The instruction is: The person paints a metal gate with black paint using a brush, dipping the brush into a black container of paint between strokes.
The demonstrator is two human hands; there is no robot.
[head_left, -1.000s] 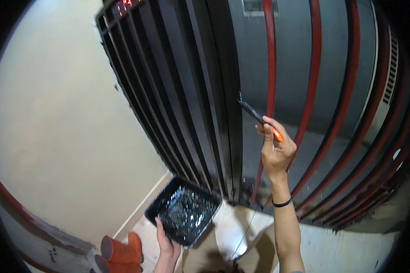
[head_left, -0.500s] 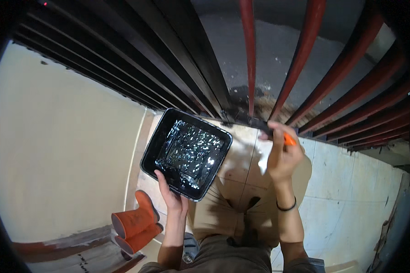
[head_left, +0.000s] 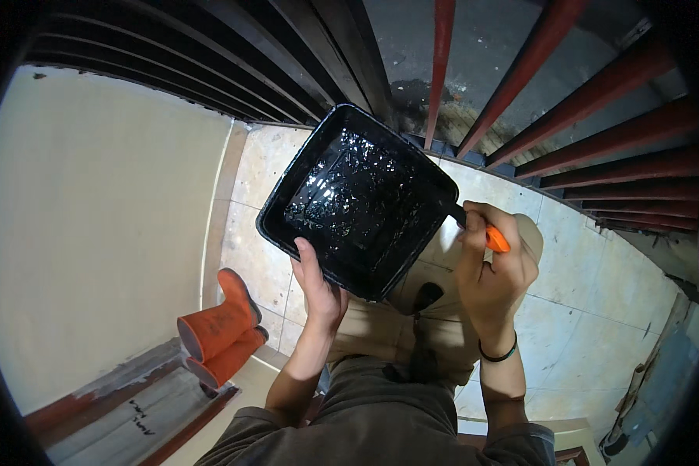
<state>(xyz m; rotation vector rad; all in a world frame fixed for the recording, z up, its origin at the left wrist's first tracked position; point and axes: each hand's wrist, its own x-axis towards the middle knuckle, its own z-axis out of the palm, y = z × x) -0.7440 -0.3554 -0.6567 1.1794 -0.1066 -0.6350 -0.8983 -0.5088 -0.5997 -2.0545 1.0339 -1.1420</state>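
My left hand [head_left: 318,291] grips the near left edge of a black square tray [head_left: 276,208], its thumb over the rim. Inside the tray, wet black paint [head_left: 349,186] glints in the light. In my right hand [head_left: 493,272] is a paintbrush with an orange-ended handle [head_left: 497,239]. Its dark end reaches over the tray's right rim. Where the bristles meet the paint is hard to make out against the black. The tray is held tilted in front of the metal bars.
Black bars [head_left: 287,54] run along the far left, and red bars [head_left: 512,89] continue rightward. Orange boots [head_left: 224,322] stand at the left by a cream wall [head_left: 116,233]. Pale floor tiles [head_left: 582,303] lie below my knees.
The tray has moved up and to the right, tilting more. The paintbrush has gone from the foot of the bars to the tray's right side.
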